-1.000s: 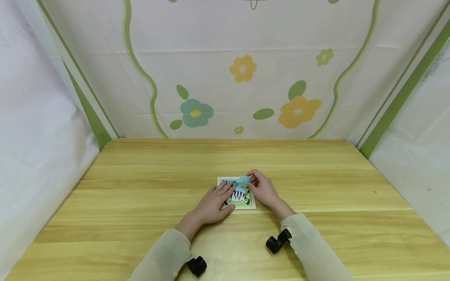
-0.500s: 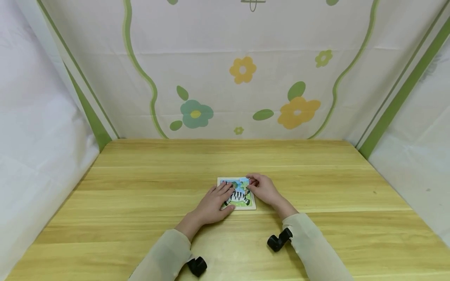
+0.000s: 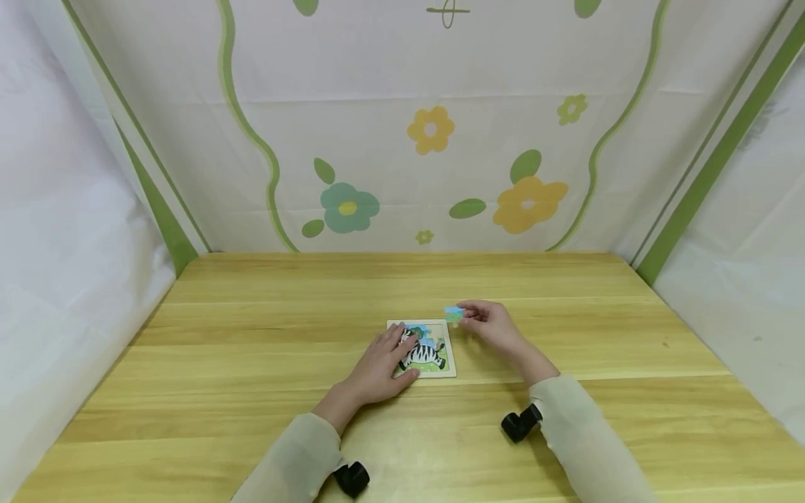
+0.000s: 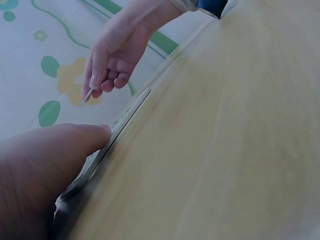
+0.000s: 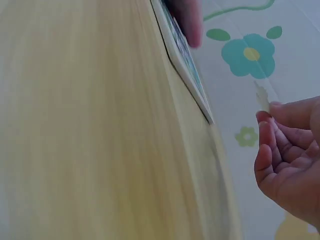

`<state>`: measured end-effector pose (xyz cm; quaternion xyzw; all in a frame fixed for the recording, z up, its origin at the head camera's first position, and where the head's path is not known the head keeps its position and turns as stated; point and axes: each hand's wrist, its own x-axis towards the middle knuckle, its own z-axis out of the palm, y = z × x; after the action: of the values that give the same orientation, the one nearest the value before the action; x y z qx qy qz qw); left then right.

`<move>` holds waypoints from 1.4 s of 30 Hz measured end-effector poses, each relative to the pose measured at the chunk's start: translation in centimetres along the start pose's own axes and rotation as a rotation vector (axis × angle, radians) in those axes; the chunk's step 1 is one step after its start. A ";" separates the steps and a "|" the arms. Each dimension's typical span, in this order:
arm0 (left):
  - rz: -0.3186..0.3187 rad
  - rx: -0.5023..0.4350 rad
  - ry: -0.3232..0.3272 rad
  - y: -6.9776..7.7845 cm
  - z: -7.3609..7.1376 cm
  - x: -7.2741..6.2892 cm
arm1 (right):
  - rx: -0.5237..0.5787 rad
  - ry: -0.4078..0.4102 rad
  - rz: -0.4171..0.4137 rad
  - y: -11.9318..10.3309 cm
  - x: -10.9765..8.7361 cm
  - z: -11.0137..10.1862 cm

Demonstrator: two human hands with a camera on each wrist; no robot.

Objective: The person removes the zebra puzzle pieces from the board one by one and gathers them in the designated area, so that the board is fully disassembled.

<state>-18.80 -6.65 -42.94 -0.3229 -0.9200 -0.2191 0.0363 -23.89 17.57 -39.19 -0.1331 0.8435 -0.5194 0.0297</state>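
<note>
A square zebra jigsaw puzzle board (image 3: 437,374) with a pale rim lies flat on the table. My left hand (image 3: 379,363) rests across its left side, fingers extended over the picture and thumb at the near edge. Just beyond the board's upper right corner, my right hand (image 3: 493,327) pinches a blue-and-green puzzle piece (image 3: 453,315) between thumb and fingers, lifted off the board. A bare tan gap shows at the board's upper right. In the right wrist view the piece (image 5: 262,96) appears edge-on at the fingertips. Part of the zebra is hidden under my left hand.
The wooden table (image 3: 251,405) spreads around the board on every side. A white fabric backdrop (image 3: 377,63) with printed flowers rises behind the table, with more white fabric at left and right. Black wrist devices (image 3: 352,479) sit at both sleeves.
My right hand has lifted the puzzle piece out of the board's upper right corner and moved it up and to the right, uncovering the tan gap. The left hand stays on the board.
</note>
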 end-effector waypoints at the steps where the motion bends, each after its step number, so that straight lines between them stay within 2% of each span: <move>1: -0.007 -0.003 0.003 -0.1 0.0 0.0 | -0.004 -0.001 -0.005 0.0 -0.1 -0.5; 10: -0.082 0.029 -0.019 -0.5 -0.4 -0.3 | 0.041 0.008 -0.039 1.3 -1.3 -5.1; 19: -0.110 0.037 -0.047 -0.6 -0.6 -0.4 | -0.006 0.035 -0.008 3.2 -2.3 -9.0; 27: -0.114 0.037 -0.050 -0.5 -0.5 -0.4 | 0.018 0.036 0.026 4.7 -2.4 -10.8; 34: -0.123 0.032 -0.050 -0.6 -0.3 -0.3 | -0.047 0.008 0.063 5.9 -2.0 -12.1; 42: -0.114 0.028 -0.048 -0.5 -0.6 -0.4 | -0.096 -0.018 0.164 7.8 -1.6 -13.2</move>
<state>-18.85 -7.43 -42.69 -0.2748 -0.9405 -0.1998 0.0062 -26.34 32.78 -40.18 -0.0697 0.8752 -0.4730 0.0734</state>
